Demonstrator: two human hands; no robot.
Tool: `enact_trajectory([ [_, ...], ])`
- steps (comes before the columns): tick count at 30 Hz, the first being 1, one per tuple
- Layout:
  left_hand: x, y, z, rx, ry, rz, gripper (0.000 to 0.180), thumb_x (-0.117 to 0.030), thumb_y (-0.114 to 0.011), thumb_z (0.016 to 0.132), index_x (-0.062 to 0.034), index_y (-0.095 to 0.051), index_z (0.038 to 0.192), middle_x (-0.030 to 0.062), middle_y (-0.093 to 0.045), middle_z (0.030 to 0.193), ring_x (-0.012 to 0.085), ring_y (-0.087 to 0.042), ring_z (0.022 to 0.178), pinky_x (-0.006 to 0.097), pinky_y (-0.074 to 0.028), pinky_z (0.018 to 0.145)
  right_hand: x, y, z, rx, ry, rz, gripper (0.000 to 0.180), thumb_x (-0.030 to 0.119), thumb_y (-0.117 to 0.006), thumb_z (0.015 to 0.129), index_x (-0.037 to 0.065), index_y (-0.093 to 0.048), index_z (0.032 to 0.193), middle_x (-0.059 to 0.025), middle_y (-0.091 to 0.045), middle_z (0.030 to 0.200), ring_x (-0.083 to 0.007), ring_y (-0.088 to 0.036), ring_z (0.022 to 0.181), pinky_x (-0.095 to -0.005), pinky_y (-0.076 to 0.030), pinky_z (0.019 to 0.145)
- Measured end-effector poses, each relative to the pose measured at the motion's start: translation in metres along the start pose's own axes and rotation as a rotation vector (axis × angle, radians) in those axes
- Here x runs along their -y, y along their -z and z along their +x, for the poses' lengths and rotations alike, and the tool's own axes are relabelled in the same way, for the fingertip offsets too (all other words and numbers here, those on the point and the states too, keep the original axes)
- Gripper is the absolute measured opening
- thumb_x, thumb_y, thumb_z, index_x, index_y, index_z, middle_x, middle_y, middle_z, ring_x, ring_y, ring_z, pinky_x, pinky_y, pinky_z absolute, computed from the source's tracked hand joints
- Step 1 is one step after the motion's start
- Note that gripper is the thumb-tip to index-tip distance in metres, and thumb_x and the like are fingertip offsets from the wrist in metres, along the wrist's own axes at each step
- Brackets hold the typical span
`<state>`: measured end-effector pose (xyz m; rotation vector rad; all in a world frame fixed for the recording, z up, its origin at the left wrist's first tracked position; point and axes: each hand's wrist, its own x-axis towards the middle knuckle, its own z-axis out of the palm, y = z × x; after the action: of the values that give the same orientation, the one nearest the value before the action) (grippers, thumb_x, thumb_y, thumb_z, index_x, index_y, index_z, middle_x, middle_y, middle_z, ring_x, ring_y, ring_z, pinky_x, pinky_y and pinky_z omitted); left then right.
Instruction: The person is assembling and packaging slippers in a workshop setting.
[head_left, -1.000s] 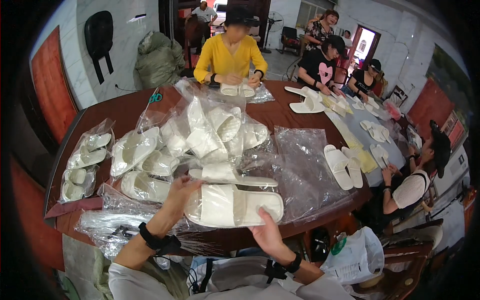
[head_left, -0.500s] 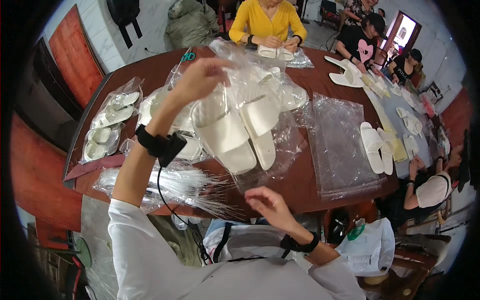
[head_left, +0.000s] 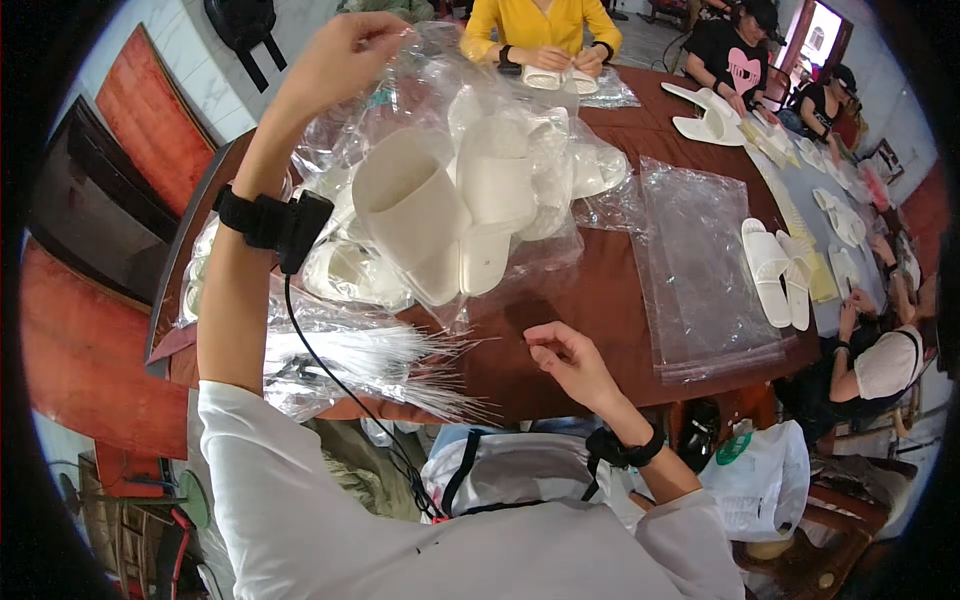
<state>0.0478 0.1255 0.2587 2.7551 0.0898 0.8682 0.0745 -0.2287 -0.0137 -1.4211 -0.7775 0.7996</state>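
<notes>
the left hand (head_left: pixel 345 55) is raised above the table (head_left: pixel 600 300), pinching the top of a clear bag (head_left: pixel 500 130) so that the pair of white slippers (head_left: pixel 450 215) hangs inside, toes down, over the table's near edge

the right hand (head_left: pixel 565 360) hovers loosely curled, holding nothing, by the near edge beside a bundle of thin clear ties (head_left: pixel 380 355)

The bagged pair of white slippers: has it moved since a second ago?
Yes. The left hand has lifted the bagged pair of white slippers up off the brown table, where it lay by the near edge; it now hangs above the table.
</notes>
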Motion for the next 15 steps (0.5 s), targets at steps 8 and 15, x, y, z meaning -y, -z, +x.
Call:
enact_trajectory([
  [8,0.063,0.055,-0.014,-0.25,-0.04,-0.037,0.022,-0.014,-0.056,0.094,-0.0046,-0.069,0.109,0.0019,-0.068,0.086,0.008,-0.06,0.081,0.023,-0.047,0.075,0.001,-0.008,0.019,0.034,0.138,-0.309,0.034,0.011,-0.066,0.087,0.005,-0.053,0.119,-0.0102,-0.058,0.103,-0.021,-0.06,0.092,-0.0307,-0.05,0.079],
  [15,0.055,0.15,-0.071,-0.674,-0.006,0.219,0.026,-0.019,-0.058,0.095,-0.0087,-0.067,0.117,0.0039,-0.069,0.099,0.0074,-0.06,0.092,0.021,-0.046,0.083,-0.005,-0.019,0.053,0.115,0.115,-0.47,0.052,0.018,-0.067,0.087,0.004,-0.042,0.13,-0.0192,-0.052,0.116,-0.0278,-0.059,0.099,-0.038,-0.05,0.085],
])
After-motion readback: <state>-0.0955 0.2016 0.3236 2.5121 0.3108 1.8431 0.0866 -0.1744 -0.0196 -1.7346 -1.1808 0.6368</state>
